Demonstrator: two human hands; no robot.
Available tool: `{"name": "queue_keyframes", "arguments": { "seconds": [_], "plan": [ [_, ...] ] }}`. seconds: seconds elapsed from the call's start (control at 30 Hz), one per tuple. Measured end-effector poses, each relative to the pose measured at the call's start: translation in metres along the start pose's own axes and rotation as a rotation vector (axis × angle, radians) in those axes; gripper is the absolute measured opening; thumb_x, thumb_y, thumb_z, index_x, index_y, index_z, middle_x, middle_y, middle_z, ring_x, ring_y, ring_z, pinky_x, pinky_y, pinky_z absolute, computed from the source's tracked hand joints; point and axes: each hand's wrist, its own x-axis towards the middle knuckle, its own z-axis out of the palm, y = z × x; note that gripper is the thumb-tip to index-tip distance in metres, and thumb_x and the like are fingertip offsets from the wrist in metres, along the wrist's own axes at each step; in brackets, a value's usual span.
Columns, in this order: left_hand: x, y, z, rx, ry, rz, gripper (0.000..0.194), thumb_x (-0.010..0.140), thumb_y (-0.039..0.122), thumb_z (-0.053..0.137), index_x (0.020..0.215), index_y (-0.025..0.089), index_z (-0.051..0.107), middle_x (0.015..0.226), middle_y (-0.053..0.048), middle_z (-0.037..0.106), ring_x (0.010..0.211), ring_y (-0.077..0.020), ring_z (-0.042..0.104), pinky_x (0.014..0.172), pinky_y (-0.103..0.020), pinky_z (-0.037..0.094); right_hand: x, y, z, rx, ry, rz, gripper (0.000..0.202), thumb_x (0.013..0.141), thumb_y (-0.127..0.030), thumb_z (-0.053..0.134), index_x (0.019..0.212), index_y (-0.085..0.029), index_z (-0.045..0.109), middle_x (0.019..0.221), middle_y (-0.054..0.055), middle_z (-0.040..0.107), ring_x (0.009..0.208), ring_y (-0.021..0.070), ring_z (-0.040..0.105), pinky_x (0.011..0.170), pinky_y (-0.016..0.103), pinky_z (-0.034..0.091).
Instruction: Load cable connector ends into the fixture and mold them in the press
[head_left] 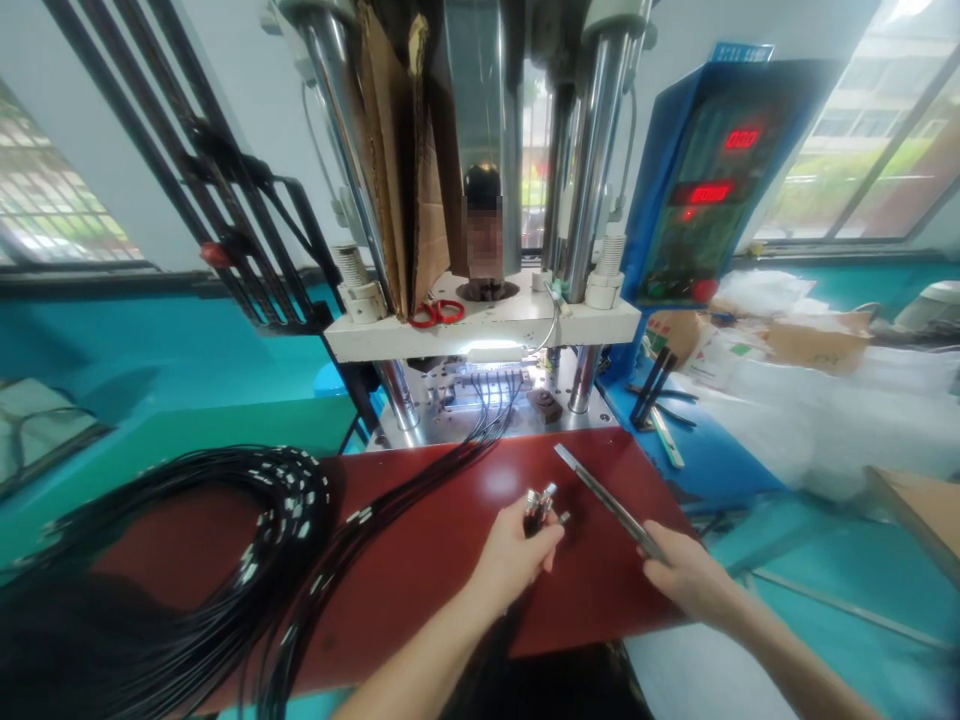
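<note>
My left hand [514, 552] is closed around several black cable plugs [541, 503] with shiny metal ends, which poke up above the fingers. It is over the middle of the dark red board [420, 580]. To its right, my right hand [684, 568] grips a long, narrow metal tool [604, 497] by its near end. The tool's flat tip points forward and left, apart from the plugs; its exact kind is unclear. Beyond both hands, black cables [457, 452] run across the board into the lit mould [487, 390] of a press.
A thick coil of black cables with pale ends [289, 500] lies at left. Press columns [585, 380] rise beyond the board under a white plate [480, 335] carrying red-handled scissors [436, 313]. A blue control box [705, 190] and a cutter knife [667, 438] are at right.
</note>
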Motion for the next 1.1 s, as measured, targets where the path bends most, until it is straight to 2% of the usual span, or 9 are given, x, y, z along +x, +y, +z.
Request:
{"name": "queue_keyframes", "arguments": {
  "seconds": [0.13, 0.23, 0.33, 0.4, 0.5, 0.7, 0.93, 1.03, 1.1],
  "plan": [
    [-0.004, 0.0, 0.002, 0.061, 0.024, 0.025, 0.014, 0.073, 0.029, 0.053, 0.076, 0.018, 0.046, 0.043, 0.006, 0.049, 0.031, -0.0041, 0.028, 0.033, -0.017, 0.021, 0.009, -0.021, 0.019, 0.733, -0.103, 0.089, 0.009, 0.072, -0.022, 0.04, 0.078, -0.018, 0.046, 0.038, -0.01, 0.035, 0.028, 0.0091, 0.032, 0.031, 0.02, 0.023],
    [-0.006, -0.001, 0.005, 0.111, 0.018, 0.048, 0.013, 0.075, 0.029, 0.051, 0.076, 0.017, 0.047, 0.045, 0.006, 0.05, 0.032, -0.0044, 0.029, 0.035, -0.017, 0.023, 0.008, -0.043, 0.034, 1.161, -0.074, -0.013, 0.029, 0.08, -0.037, 0.046, 0.1, -0.016, 0.047, 0.041, -0.012, 0.035, 0.027, 0.0049, 0.022, 0.027, 0.017, 0.022],
    [-0.005, -0.004, 0.009, 0.199, -0.001, 0.093, 0.013, 0.075, 0.028, 0.05, 0.07, 0.016, 0.047, 0.045, 0.005, 0.049, 0.037, -0.0054, 0.036, 0.042, -0.018, 0.029, 0.008, -0.059, 0.046, 1.363, -0.007, -0.061, 0.046, 0.084, -0.047, 0.045, 0.119, -0.017, 0.041, 0.042, -0.011, 0.037, 0.027, 0.0051, 0.024, 0.027, 0.017, 0.027],
    [-0.002, -0.007, 0.011, 0.229, -0.016, 0.099, 0.017, 0.075, 0.029, 0.049, 0.064, 0.016, 0.046, 0.044, 0.005, 0.046, 0.041, -0.0066, 0.039, 0.046, -0.018, 0.031, 0.007, -0.062, 0.052, 1.378, 0.046, -0.061, 0.048, 0.086, -0.047, 0.042, 0.123, -0.016, 0.041, 0.041, -0.01, 0.039, 0.028, 0.0059, 0.028, 0.027, 0.017, 0.027],
    [0.006, -0.014, 0.014, 0.194, -0.022, 0.059, 0.017, 0.074, 0.028, 0.049, 0.062, 0.016, 0.045, 0.042, 0.007, 0.04, 0.039, -0.0058, 0.034, 0.044, -0.019, 0.028, 0.007, -0.061, 0.057, 1.342, 0.102, -0.077, 0.05, 0.088, -0.047, 0.038, 0.125, -0.015, 0.042, 0.041, -0.008, 0.041, 0.029, 0.0059, 0.031, 0.029, 0.017, 0.026],
    [0.015, -0.022, 0.015, 0.127, -0.043, -0.014, 0.012, 0.073, 0.023, 0.047, 0.062, 0.016, 0.046, 0.04, 0.009, 0.035, 0.036, -0.004, 0.028, 0.043, -0.018, 0.026, 0.005, -0.062, 0.055, 1.251, 0.176, -0.074, 0.053, 0.087, -0.047, 0.04, 0.126, -0.013, 0.044, 0.04, -0.008, 0.04, 0.031, 0.0055, 0.03, 0.031, 0.017, 0.025],
    [0.01, -0.018, 0.014, 0.085, -0.033, -0.051, 0.017, 0.071, 0.027, 0.053, 0.06, 0.016, 0.045, 0.041, 0.007, 0.041, 0.035, -0.0033, 0.031, 0.039, -0.017, 0.024, 0.004, -0.067, 0.057, 1.192, 0.173, -0.02, 0.052, 0.083, -0.048, 0.048, 0.125, -0.018, 0.047, 0.052, -0.004, 0.047, 0.04, 0.0062, 0.036, 0.034, 0.017, 0.028],
    [0.007, -0.013, 0.007, 0.057, -0.088, -0.079, 0.023, 0.073, 0.036, 0.054, 0.063, 0.015, 0.048, 0.047, 0.004, 0.049, 0.037, -0.0058, 0.039, 0.038, -0.018, 0.029, 0.005, -0.067, 0.056, 1.19, 0.136, -0.047, 0.05, 0.084, -0.047, 0.045, 0.124, -0.016, 0.047, 0.048, -0.006, 0.042, 0.038, 0.0059, 0.034, 0.034, 0.016, 0.028],
    [0.007, -0.009, 0.0, -0.019, -0.025, -0.076, 0.028, 0.073, 0.043, 0.054, 0.07, 0.015, 0.051, 0.052, 0.002, 0.051, 0.04, -0.0068, 0.042, 0.038, -0.018, 0.031, 0.005, -0.066, 0.055, 1.216, 0.123, -0.047, 0.048, 0.086, -0.045, 0.042, 0.124, -0.015, 0.046, 0.043, -0.008, 0.038, 0.034, 0.0054, 0.03, 0.031, 0.016, 0.025]
  ]
}}
